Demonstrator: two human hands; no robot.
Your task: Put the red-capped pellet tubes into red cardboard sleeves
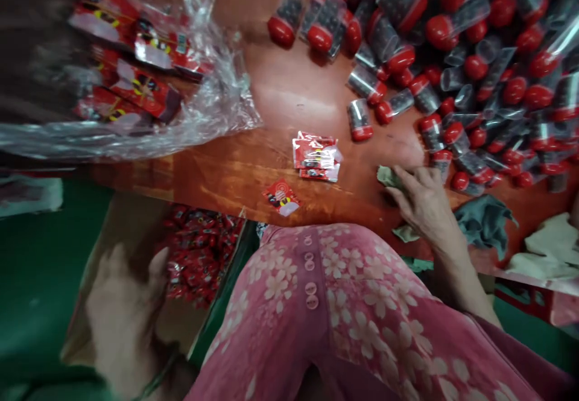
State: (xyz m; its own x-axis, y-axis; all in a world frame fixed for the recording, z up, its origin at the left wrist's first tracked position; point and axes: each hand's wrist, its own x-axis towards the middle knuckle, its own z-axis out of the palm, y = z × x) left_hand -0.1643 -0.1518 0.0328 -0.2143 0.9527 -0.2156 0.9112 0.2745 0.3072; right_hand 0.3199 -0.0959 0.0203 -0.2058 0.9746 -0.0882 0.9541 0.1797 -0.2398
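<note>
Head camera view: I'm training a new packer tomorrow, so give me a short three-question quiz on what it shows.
1. True or false: the right hand rests flat on the table, on a pale green cloth.
2. Which is nearest the left hand? A) the pile of red-capped tubes B) the cardboard box of red packets C) the clear plastic bag
3. Fill in: the small stack of sachets lies on the table between the plastic bag and the ____.

Key: 1 true; 2 B; 3 tubes.
</note>
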